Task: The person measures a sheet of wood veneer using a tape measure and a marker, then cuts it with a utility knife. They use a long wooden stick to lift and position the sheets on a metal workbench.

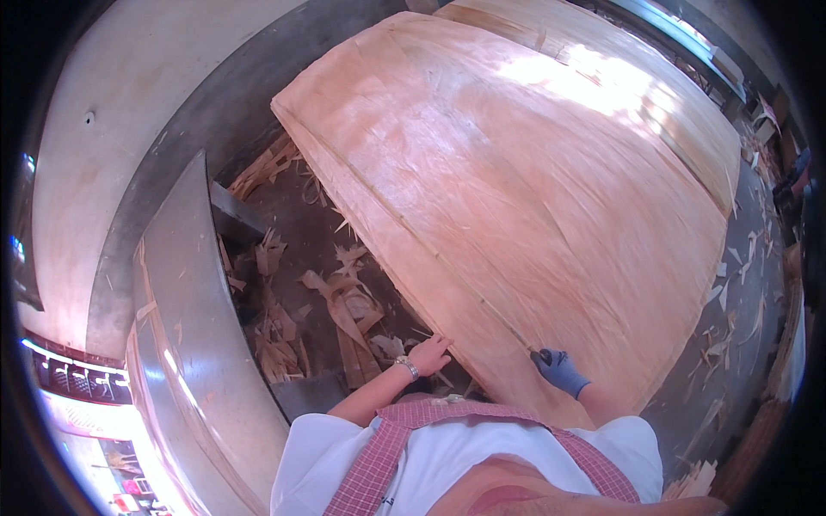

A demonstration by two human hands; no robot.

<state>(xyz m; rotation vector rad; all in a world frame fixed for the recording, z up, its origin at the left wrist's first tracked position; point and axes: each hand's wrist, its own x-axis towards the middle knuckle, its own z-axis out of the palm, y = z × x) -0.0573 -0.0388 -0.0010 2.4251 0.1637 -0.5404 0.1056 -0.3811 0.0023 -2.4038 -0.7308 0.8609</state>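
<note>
A large, thin, pale pinkish wood veneer sheet [508, 198] lies on top of a broad stack in front of me. My left hand [430, 353], bare and with a watch on its wrist, is at the sheet's near left edge, fingertips closed on that edge. In a blue glove, my right hand [561, 370] grips the near end of a long thin stick [436, 254]. The stick lies slantwise over the veneer, running from the glove towards the far left corner.
Left of the stack stands a smooth metal-like panel [185, 318] with a curved look. Torn veneer scraps [348, 314] litter the floor between them. Another veneer stack [602, 77] lies beyond, and more scraps [723, 344] are strewn along the right side.
</note>
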